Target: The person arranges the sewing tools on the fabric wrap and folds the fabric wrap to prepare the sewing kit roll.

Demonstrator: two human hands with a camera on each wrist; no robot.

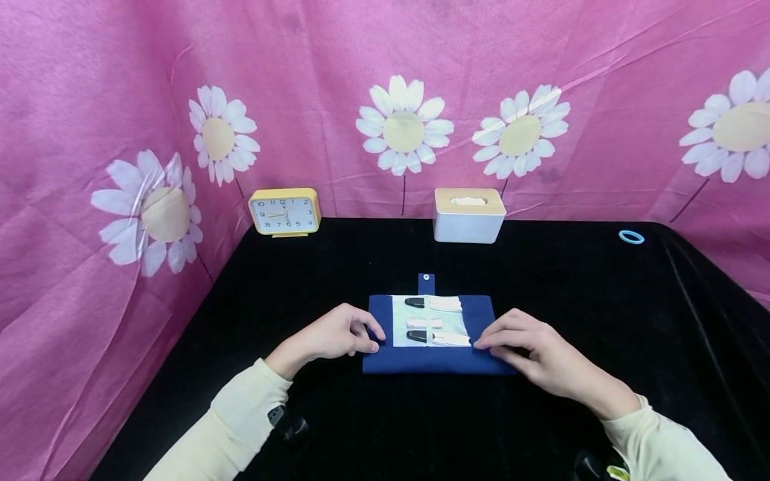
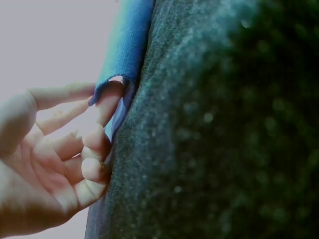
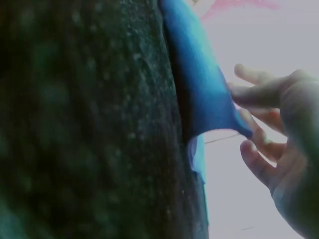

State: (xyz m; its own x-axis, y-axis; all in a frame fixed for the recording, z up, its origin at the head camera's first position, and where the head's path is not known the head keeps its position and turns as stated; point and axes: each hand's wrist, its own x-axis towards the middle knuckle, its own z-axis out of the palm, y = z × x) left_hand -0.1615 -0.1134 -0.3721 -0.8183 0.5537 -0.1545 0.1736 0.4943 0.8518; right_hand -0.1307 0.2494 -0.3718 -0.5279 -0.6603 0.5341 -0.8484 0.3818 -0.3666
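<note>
A navy cloth tool roll lies spread on the black cloth, its front edge folded up into a rounded strip. On its pale lining, a light band crosses two black-handled tools with white ends, the upper tool and the lower tool. A small whitish piece lies between them. My left hand pinches the fold at its left end; the left wrist view shows a finger tucked inside the folded cloth. At the right end, my right hand pinches the raised edge of the fold.
A tab with a snap sticks out from the roll's far edge. Farther back stand a yellow clock at left and a white tissue box with a wooden lid. A blue ring lies far right, before the pink curtain.
</note>
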